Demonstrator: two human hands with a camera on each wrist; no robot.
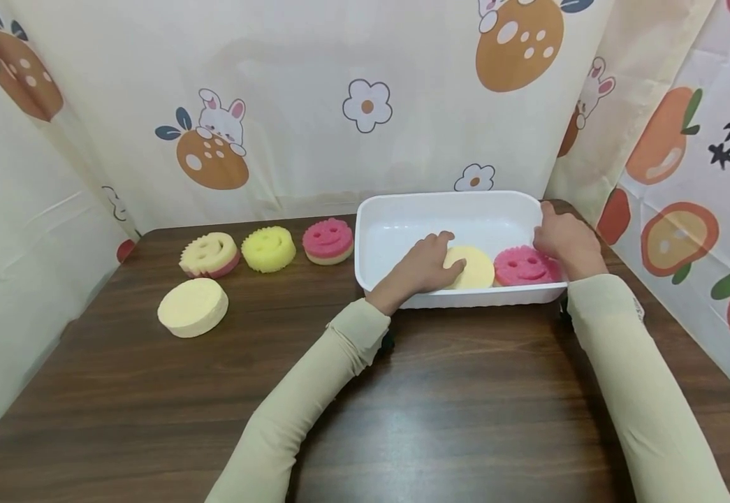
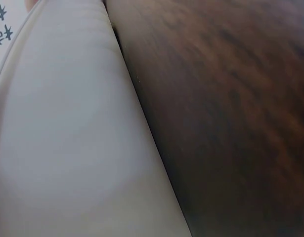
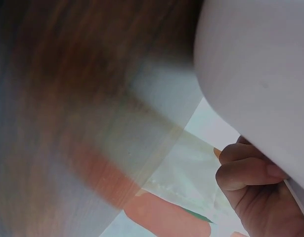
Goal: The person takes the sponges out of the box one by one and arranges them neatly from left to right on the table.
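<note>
In the head view, a white rectangular tray (image 1: 396, 209) stands at the back right of the table. My left hand (image 1: 421, 265) reaches over its front rim and holds the left side of a pale yellow round sponge (image 1: 476, 269), the thumb lying over it. Beside that, in the tray's right front corner, sits a pink smiley-face sponge (image 1: 524, 267). My right hand (image 1: 566, 237) grips the tray's right rim; in the right wrist view its curled fingers (image 3: 243, 173) show at the tray wall (image 3: 255, 59). The left wrist view is mostly filled by the tray wall (image 2: 77, 123).
Left of the tray stand a pink smiley sponge (image 1: 327, 242), a yellow smiley sponge (image 1: 268, 249) and a cream-and-pink smiley sponge (image 1: 209, 254). A plain cream round sponge (image 1: 193, 307) lies in front of them. Printed curtains (image 1: 302, 84) border the dark wooden table (image 1: 264, 356).
</note>
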